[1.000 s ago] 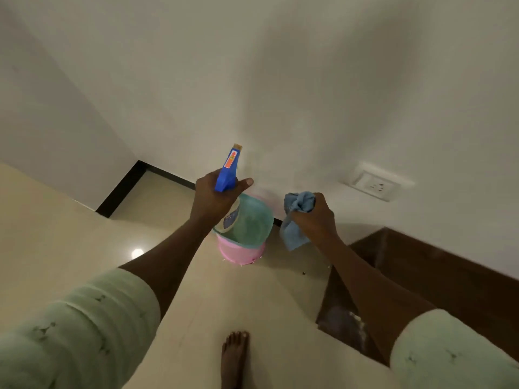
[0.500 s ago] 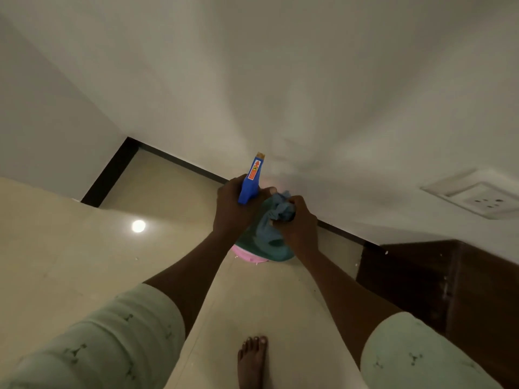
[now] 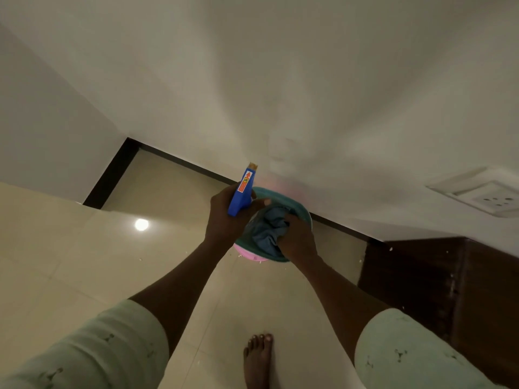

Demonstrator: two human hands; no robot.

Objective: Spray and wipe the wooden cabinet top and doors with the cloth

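- Since a second earlier, the right hand (image 3: 296,238) had come across from beside the bucket and gone down into it, taking the blue cloth (image 3: 268,230) with it; half a second earlier it was only at the rim.
- The left hand (image 3: 227,217) had stayed on the spray bottle (image 3: 242,193), and the view had drifted so the wall socket (image 3: 490,196) sat further toward 3 o'clock.
- The left grip was wrapped tight round the blue sprayer head, thumb stretched across toward the bucket, nozzle pointing to 12 o'clock at the wall (image 3: 280,80).
- The right grip was curled down over the cloth, fingers bunched into the fabric, pressing it inside the bucket; how much of the cloth it clutched could not be told.
- The bucket (image 3: 302,213) had a teal inside and a pink outside, and stood on the tiled floor (image 3: 84,262) just below the black skirting.
- The wooden cabinet (image 3: 449,276) lay at 4 o'clock from the hands, dark brown, well apart from both cloth and bottle, with pale specks on its surface.
- A bare foot (image 3: 258,360) stood at 6 o'clock, and pale green sleeves (image 3: 98,352) covered both upper arms.
- A round glare of light showed on the floor at 9 o'clock from the hands.
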